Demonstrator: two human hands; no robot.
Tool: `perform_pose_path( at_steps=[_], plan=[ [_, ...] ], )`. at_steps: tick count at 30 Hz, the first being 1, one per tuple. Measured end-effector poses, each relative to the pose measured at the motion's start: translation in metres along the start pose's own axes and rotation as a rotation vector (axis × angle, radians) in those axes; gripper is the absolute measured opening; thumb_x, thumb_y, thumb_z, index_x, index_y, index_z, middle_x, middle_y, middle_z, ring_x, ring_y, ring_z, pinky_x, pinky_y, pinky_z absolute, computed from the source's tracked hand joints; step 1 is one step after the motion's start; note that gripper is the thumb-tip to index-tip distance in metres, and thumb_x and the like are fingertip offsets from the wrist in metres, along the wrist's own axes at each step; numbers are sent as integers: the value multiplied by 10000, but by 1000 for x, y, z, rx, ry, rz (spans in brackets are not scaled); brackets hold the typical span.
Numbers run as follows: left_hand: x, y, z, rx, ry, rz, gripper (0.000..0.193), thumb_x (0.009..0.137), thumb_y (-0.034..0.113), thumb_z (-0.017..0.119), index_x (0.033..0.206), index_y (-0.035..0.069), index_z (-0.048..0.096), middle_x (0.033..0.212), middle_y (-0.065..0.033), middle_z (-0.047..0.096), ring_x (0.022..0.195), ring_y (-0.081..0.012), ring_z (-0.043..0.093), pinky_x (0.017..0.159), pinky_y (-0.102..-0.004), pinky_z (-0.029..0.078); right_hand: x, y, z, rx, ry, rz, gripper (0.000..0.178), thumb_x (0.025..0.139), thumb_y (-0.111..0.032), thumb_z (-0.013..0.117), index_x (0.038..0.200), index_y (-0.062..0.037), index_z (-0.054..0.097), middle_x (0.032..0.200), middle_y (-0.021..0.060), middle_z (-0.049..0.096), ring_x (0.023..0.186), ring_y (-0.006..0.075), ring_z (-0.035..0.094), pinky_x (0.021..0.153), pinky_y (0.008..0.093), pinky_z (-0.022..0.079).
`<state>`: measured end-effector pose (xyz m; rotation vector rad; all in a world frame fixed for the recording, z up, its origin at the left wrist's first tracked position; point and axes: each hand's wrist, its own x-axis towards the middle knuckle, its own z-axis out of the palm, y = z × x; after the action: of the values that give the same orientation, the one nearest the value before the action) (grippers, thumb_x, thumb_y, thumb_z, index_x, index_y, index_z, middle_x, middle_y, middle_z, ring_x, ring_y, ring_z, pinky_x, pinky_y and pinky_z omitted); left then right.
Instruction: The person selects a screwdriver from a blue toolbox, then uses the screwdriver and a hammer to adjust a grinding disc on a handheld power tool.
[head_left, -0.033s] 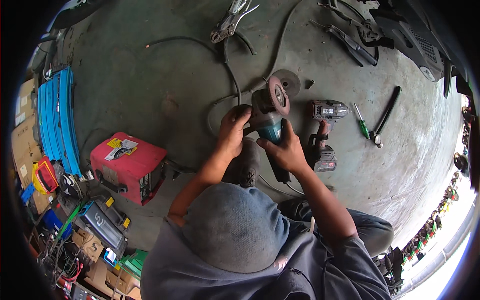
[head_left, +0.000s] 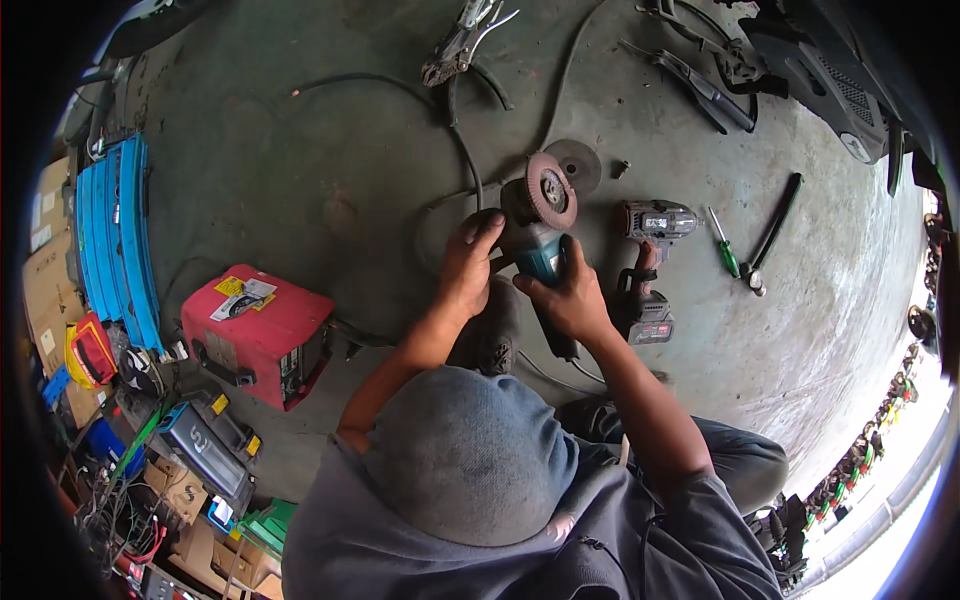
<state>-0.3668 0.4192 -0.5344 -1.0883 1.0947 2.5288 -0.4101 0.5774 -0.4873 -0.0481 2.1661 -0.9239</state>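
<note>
Fingers of the right hand (head_left: pixel 570 295) wrap tight around the teal body of an angle grinder (head_left: pixel 535 235) held just above the concrete floor (head_left: pixel 300 190), while the left hand (head_left: pixel 468 265) curls closed over its head beside the brown flap disc (head_left: pixel 551 190). Right of the grinder lie a cordless impact driver (head_left: pixel 645 265), a green-handled screwdriver (head_left: pixel 722 245) and a black bar tool (head_left: pixel 772 232). Well to its left sits a red box-shaped machine (head_left: pixel 258 335) bearing a yellow and white label on top, with blue ribbed panels (head_left: pixel 112 245) and cardboard boxes of jumbled cables and parts (head_left: pixel 150 490) beyond it.
</note>
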Motion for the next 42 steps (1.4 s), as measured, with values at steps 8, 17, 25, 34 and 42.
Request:
perform_pose_path(
  at_steps=[8,17,25,34,42],
  plan=[
    [15,-23,20,65,94,177,737,728,113,810,1277,19,327,1191,-92,489,1103,-194,495,967,-352,416,12,15,34,-56,116,-174,777,747,-309,725,1309,58,335,1092,326,580,1014,462,581,862,495,470],
    [19,-32,11,33,62,291,700,685,21,788,1238,7,358,1166,-115,508,1063,-195,532,921,-350,458,18,19,3,301,92,-154,881,763,-291,743,1423,31,257,1209,294,550,1107,380,582,903,399,490],
    [13,-25,28,392,65,642,722,733,152,809,1261,-38,355,1214,-151,501,1113,-215,536,957,-358,444,18,-55,-31,-77,302,-242,1024,635,-446,838,1387,41,342,1242,257,512,1143,379,541,944,415,467],
    [-21,51,43,300,-230,783,865,620,95,859,1305,-32,346,1252,-189,513,1147,-248,541,986,-376,444,-11,-90,-75,-41,341,-802,1075,530,-282,902,1422,-35,355,1268,206,465,1084,348,516,930,439,438],
    [-50,98,44,324,-205,617,843,655,45,835,1318,-24,319,1274,-195,511,1158,-256,548,993,-376,452,-34,-94,-63,877,36,-552,289,876,-21,658,1130,36,534,1041,78,620,958,136,589,875,281,466]
  ],
)
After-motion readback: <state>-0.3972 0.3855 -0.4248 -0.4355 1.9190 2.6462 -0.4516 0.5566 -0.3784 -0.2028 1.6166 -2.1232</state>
